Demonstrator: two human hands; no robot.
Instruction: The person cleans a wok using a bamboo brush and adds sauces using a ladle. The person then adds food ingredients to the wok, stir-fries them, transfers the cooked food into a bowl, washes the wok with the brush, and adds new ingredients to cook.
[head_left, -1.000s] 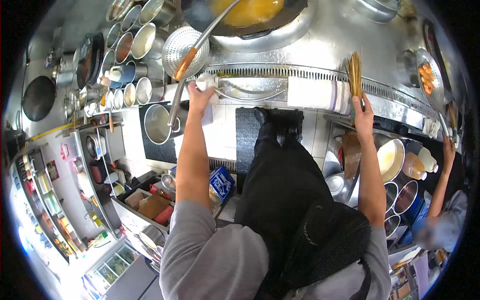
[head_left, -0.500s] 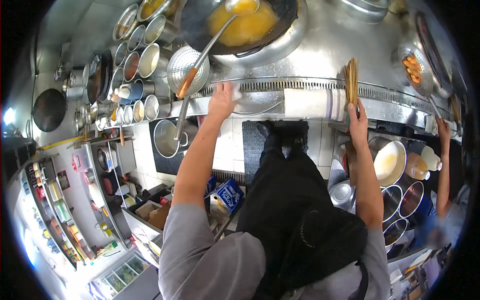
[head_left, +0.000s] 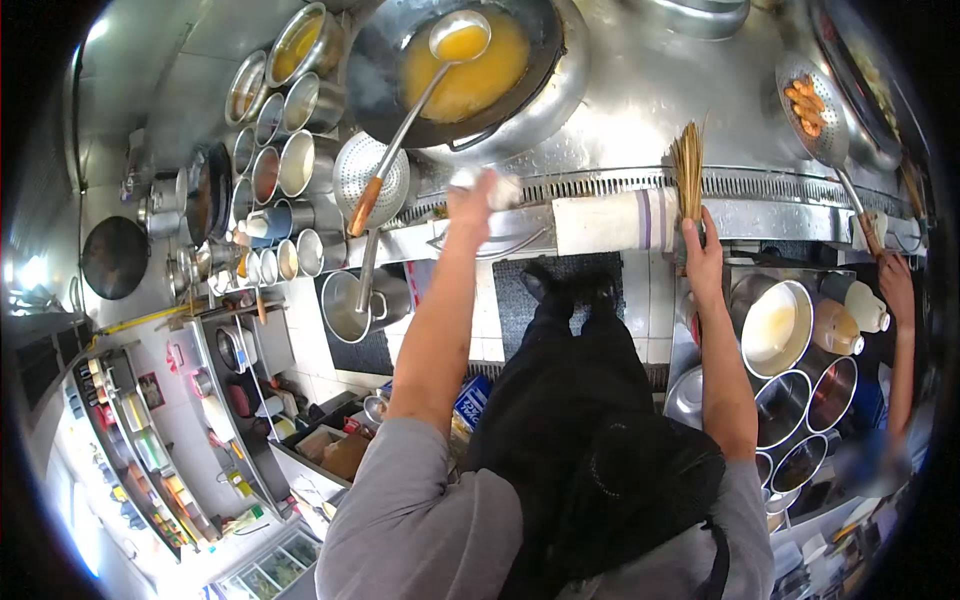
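Your left hand (head_left: 478, 208) clutches a white cloth (head_left: 506, 192), likely soft, at the edge of the worktop (head_left: 630, 110); your right hand (head_left: 703, 250) grips a bamboo brush (head_left: 688, 172), probably light and stiff, by its sensible lower end

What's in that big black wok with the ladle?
The wok holds a yellow-orange liquid. The bowl of the ladle is over it, with some yellow liquid inside. The wok's bottom is covered by the liquid, so I can't tell what lies there.
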